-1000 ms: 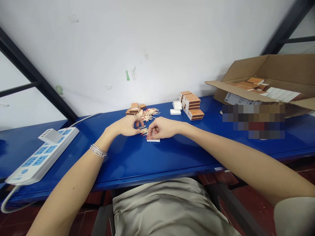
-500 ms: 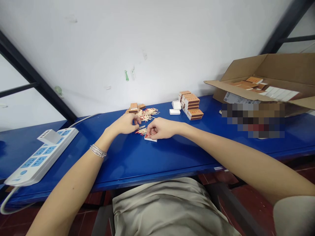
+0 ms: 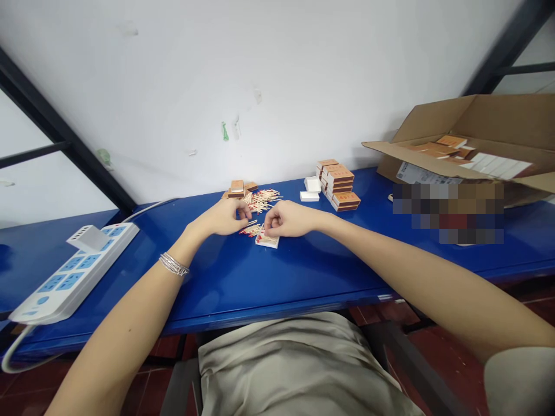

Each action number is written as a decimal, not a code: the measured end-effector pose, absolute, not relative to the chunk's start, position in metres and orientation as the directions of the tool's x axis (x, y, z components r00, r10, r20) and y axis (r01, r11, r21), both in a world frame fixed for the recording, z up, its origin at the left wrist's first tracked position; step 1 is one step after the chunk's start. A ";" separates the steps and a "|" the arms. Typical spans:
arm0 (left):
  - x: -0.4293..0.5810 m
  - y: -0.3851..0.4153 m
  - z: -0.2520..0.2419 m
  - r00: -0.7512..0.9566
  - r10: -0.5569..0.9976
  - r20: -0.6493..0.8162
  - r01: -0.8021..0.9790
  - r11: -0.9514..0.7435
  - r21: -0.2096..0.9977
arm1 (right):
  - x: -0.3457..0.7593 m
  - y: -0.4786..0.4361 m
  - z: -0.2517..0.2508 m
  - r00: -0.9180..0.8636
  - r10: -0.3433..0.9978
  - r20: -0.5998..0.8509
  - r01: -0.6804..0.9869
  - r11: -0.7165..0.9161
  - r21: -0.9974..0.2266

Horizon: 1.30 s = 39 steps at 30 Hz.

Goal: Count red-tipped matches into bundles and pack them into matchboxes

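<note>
A small white matchbox tray holding matches with red heads lies on the blue table. My right hand is over its far right side, thumb and fingers pressed together; whatever is between the fingertips is too small to make out. To the left, my left hand hovers loosely curled, a gap showing between thumb and fingers, with nothing visible in it. A few loose matches lie between this hand and the tray. Behind both hands spreads a bigger pile of matches.
Matchboxes sit behind my left hand. White empty trays and stacked matchboxes stand at the back right. An open carton of matchboxes is at far right; a power strip lies at left. A wall closes off the back.
My right hand has shifted up and slightly right, uncovering more of the tray and the matches in it. My left hand has barely moved.
</note>
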<state>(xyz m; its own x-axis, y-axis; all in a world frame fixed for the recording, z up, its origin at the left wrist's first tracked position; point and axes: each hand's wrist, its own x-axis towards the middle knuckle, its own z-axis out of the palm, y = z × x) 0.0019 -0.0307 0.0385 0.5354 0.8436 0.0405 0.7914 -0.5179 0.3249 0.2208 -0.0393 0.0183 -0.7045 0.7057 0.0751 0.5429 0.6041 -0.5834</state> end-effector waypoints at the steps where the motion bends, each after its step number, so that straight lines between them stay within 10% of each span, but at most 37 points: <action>1: 0.002 -0.030 0.038 0.538 0.842 0.041 0.790 -0.520 0.324 | 0.220 -0.041 0.019 -0.701 0.709 0.072 0.550 0.602 -0.578; 14: 0.000 -0.029 0.037 0.538 0.842 0.029 0.800 -0.521 0.298 | 0.217 -0.045 0.014 -0.807 0.582 0.096 0.430 0.691 -0.581; 25: -0.003 -0.023 0.035 0.536 0.844 -0.005 0.816 -0.517 0.260 | 0.213 -0.043 0.014 -0.656 0.753 0.048 0.469 0.457 -0.756; 39: 0.004 -0.030 0.033 0.615 0.785 -0.077 0.775 -0.582 0.246 | 0.219 -0.048 0.025 -0.659 0.750 0.060 0.638 0.600 -0.482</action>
